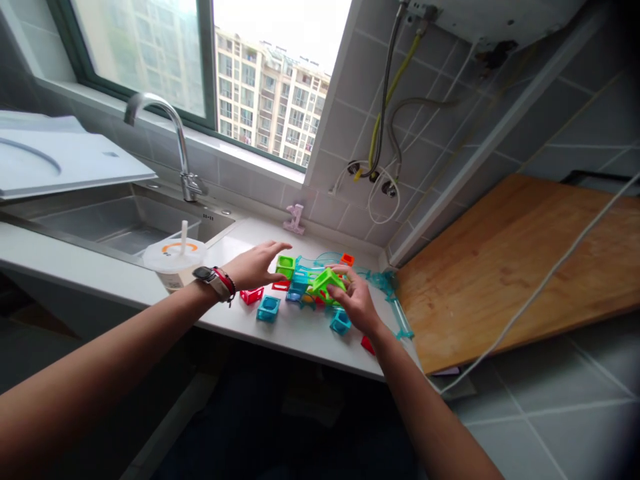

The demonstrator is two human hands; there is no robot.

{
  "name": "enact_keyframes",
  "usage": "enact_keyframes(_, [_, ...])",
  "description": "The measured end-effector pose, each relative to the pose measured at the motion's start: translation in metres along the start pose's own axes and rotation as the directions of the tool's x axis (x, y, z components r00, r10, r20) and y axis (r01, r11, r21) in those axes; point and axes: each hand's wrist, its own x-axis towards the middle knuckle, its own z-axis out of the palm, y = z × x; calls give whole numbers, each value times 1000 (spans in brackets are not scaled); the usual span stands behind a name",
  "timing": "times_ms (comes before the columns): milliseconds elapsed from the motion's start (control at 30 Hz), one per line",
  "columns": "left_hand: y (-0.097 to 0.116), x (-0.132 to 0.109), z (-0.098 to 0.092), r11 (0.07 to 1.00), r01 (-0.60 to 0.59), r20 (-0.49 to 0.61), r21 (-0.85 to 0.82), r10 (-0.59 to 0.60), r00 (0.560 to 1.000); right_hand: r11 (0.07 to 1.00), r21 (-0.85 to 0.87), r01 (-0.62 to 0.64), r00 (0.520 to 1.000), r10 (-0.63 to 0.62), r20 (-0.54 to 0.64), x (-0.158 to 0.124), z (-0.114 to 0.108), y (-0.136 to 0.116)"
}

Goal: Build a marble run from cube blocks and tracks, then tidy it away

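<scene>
My right hand (357, 300) grips a bright green hollow plastic block (327, 285) above the counter, tilted between thumb and fingers. Fingers apart, my left hand (257, 265) hovers beside another green block (285, 267), which sits over a red piece; whether the thumb touches it I cannot tell. Between the hands lie clear blue track pieces (299, 280), partly hidden by the held block. Nearer the front edge are a red block (251, 295), a blue block (269, 309) and a second blue block (341, 322). An orange block (347, 259) lies behind my right hand.
A lidded cup with a straw (175, 257) stands left, by the sink (135, 220) and its tap (183, 147). A wooden board (500, 267) leans at the right, crossed by a white cable (543, 283). A small pink figure (295, 219) stands near the wall.
</scene>
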Motion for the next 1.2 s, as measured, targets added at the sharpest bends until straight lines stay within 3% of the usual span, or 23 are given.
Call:
enact_keyframes(100, [-5, 5, 6, 993, 110, 38, -43, -108, 993, 943, -298, 147, 976, -91, 196, 2, 17, 3])
enact_keyframes(167, [-8, 8, 10, 986, 148, 46, -83, -144, 988, 883, -433, 180, 961, -63, 271, 3, 30, 10])
enact_keyframes(300, [-12, 11, 15, 979, 172, 23, -113, -171, 985, 833, -543, 102, 962, 56, 266, 2, 50, 29])
enact_keyframes(633, [-20, 8, 27, 974, 211, -94, -85, -219, 971, 829, -558, 31, 973, 104, 208, -7, 63, 38])
enact_keyframes(800, [-21, 11, 12, 985, 166, -107, 53, -160, 981, 851, -525, 18, 981, 86, 173, -4, 63, 41])
enact_keyframes(1033, [1, 5, -1, 977, 50, 23, 209, -56, 998, 915, -403, -12, 993, 58, 102, 9, 61, 47])
enact_keyframes(1200, [9, 9, -19, 979, 79, -62, 185, -69, 996, 926, -377, -6, 993, 50, 106, 8, 59, 47])
